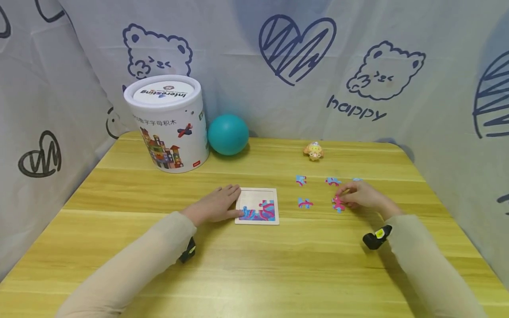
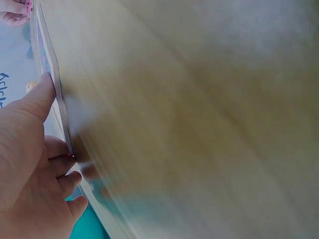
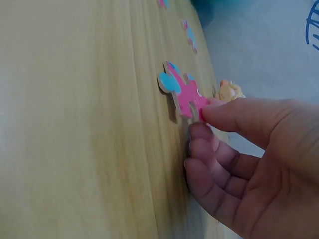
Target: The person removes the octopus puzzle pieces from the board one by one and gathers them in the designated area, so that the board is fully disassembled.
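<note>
In the head view, my left hand (image 1: 216,204) rests at the left side of a small white puzzle tray (image 1: 258,190). Its thumb (image 2: 42,94) touches the tray's near left part, and the other fingers lie by the far left corner. Joined blue, purple and pink pieces (image 1: 265,214) fill the tray's lower and right parts. My right hand (image 1: 362,195) pinches a pink and blue puzzle piece (image 3: 185,92) between thumb and fingers, tilted just above the wood. Loose pieces lie nearby: one left (image 1: 305,203), two behind (image 1: 301,180), and one partly hidden past the hand (image 1: 357,179).
A large white bucket (image 1: 171,128) with a lid stands at the back left, a teal ball (image 1: 228,134) beside it. One small toy figure (image 1: 314,151) sits near the table's back edge. Printed cloth (image 1: 238,57) hangs behind the wooden table (image 1: 254,265).
</note>
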The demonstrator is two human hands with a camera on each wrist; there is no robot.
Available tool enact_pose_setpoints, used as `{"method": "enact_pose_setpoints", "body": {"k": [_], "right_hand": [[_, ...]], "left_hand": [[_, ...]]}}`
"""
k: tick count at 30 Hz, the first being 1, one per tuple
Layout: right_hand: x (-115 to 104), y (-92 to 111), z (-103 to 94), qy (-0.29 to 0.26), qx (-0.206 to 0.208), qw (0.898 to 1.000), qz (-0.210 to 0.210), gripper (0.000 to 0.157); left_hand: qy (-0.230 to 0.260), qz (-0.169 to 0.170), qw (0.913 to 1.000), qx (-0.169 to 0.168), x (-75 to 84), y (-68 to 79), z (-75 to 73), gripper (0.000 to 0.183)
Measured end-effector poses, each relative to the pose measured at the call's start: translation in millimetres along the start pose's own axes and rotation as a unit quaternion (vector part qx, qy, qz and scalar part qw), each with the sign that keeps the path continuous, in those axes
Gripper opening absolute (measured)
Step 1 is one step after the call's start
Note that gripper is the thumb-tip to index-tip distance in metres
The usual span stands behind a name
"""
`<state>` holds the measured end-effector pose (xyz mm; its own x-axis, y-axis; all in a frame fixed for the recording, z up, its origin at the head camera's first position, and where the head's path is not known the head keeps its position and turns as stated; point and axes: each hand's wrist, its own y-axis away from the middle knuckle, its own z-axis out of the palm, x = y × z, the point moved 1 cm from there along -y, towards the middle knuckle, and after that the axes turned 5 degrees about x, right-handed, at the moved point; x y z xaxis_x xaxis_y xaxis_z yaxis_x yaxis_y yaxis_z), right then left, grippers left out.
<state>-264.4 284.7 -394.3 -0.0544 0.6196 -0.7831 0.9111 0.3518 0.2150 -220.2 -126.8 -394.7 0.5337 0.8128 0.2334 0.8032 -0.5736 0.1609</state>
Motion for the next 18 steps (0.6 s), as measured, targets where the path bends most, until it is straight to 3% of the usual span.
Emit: {"method": "enact_pose_setpoints", "body": {"k": [14, 18], "right_hand": [[-5.2, -0.3, -5.3, 0.042, 0.004, 0.999, -0.009, 0.022], [-15.2, -1.4, -3.8, 0.058, 0.013, 0.998, -0.02, 0.025]], "left_hand": [[0.003, -0.001, 1.0, -0.003, 0.1, 0.0, 0.1, 0.076], [0.0, -0.001, 1.0, -0.003, -0.5, 0.6, 0.1, 0.076]]}}
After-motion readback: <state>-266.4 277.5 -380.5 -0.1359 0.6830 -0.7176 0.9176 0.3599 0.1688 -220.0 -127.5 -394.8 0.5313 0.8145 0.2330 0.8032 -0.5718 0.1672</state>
